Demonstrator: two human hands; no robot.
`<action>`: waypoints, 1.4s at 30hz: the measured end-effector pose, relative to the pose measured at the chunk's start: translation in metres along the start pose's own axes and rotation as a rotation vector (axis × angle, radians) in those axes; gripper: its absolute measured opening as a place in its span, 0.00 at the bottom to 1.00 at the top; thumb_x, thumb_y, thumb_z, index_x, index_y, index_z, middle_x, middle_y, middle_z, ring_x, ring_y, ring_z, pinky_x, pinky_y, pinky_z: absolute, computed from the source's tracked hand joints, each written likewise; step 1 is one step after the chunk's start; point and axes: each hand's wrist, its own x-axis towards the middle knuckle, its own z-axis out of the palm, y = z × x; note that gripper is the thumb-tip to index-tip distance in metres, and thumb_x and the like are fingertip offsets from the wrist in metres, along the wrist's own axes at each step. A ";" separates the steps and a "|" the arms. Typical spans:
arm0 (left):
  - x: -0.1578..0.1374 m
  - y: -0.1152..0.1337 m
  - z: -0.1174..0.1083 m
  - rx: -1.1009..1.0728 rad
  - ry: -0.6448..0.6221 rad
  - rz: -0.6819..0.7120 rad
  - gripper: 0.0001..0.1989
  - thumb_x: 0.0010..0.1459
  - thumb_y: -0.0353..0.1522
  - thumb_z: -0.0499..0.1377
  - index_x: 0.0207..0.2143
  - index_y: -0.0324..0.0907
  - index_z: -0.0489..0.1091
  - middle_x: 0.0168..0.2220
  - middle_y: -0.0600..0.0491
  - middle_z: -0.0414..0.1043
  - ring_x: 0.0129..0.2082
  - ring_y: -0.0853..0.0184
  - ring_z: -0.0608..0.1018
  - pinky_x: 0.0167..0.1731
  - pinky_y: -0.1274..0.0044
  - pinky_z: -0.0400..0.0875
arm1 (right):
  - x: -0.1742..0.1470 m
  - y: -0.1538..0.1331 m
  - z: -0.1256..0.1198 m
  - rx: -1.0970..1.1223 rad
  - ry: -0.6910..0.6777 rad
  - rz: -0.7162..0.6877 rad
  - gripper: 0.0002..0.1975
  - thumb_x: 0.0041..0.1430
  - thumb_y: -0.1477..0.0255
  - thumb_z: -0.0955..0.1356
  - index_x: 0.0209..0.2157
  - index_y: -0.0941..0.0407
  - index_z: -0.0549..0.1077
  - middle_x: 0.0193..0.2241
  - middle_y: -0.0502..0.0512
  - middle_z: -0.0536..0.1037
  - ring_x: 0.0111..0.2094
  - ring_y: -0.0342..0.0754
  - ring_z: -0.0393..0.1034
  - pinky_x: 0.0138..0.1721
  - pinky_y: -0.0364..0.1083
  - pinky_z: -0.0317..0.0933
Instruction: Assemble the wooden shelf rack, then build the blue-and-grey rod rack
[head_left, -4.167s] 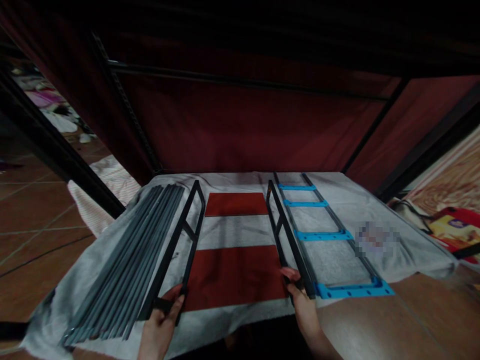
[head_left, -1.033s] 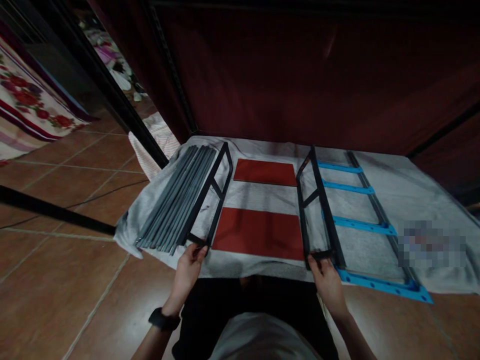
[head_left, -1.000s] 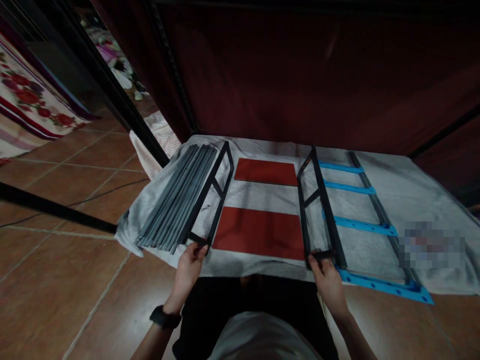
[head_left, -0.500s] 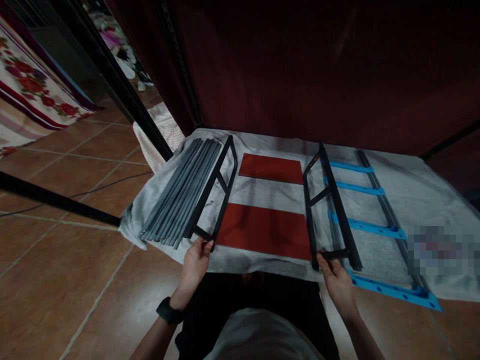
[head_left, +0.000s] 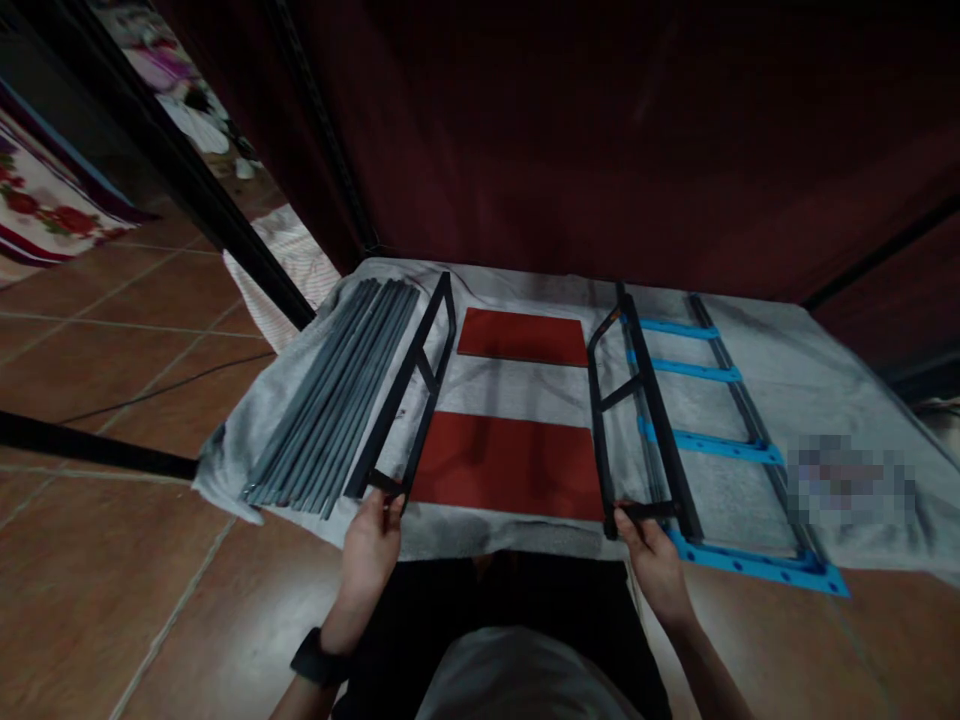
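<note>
My left hand (head_left: pixel 373 545) is closed on the near end of a black metal side frame (head_left: pixel 390 405), which has a crossbar partway along. Its twin, a second black side frame (head_left: pixel 658 410), is gripped at its near end by my right hand (head_left: pixel 652 562). Between the two frames lie a small red board (head_left: pixel 523 336) at the back and a larger red board (head_left: pixel 510 465) in front. Left of the first frame is a bundle of grey rods (head_left: pixel 330 395). Beside the second frame stretches a rack with blue crosspieces (head_left: pixel 697 372) and dark rails.
A grey cloth (head_left: pixel 517 388) covers the table under all the parts. A blurred patch (head_left: pixel 847 480) hides something at the right. Dark red curtain (head_left: pixel 600 150) hangs behind. Black poles (head_left: pixel 97 445) stand at the left above the tiled floor (head_left: pixel 120 560), where a cable (head_left: pixel 165 390) runs.
The view has shifted, so the whole scene sits slightly farther left. Both hands keep their hold on the black frames, whose places on the table look the same.
</note>
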 end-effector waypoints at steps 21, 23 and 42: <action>0.007 -0.006 0.004 -0.117 -0.076 0.000 0.24 0.55 0.51 0.54 0.43 0.42 0.70 0.42 0.42 0.79 0.40 0.54 0.81 0.42 0.67 0.75 | -0.054 -0.008 0.029 0.041 -0.179 -0.160 0.11 0.60 0.60 0.66 0.37 0.51 0.75 0.34 0.54 0.78 0.37 0.52 0.74 0.42 0.49 0.68; 0.008 -0.007 0.006 -0.104 -0.070 -0.002 0.25 0.56 0.51 0.53 0.45 0.41 0.70 0.44 0.41 0.79 0.41 0.54 0.81 0.43 0.65 0.75 | -0.040 -0.033 0.046 -0.008 -0.250 -0.275 0.12 0.62 0.65 0.64 0.44 0.50 0.75 0.41 0.55 0.78 0.43 0.52 0.73 0.47 0.49 0.67; 0.005 -0.016 0.014 -0.005 -0.008 0.014 0.14 0.61 0.41 0.51 0.39 0.42 0.69 0.41 0.42 0.79 0.44 0.54 0.81 0.44 0.67 0.74 | 0.126 -0.132 0.141 -0.933 -0.413 -0.356 0.21 0.67 0.60 0.60 0.48 0.59 0.74 0.51 0.64 0.75 0.52 0.55 0.69 0.51 0.49 0.59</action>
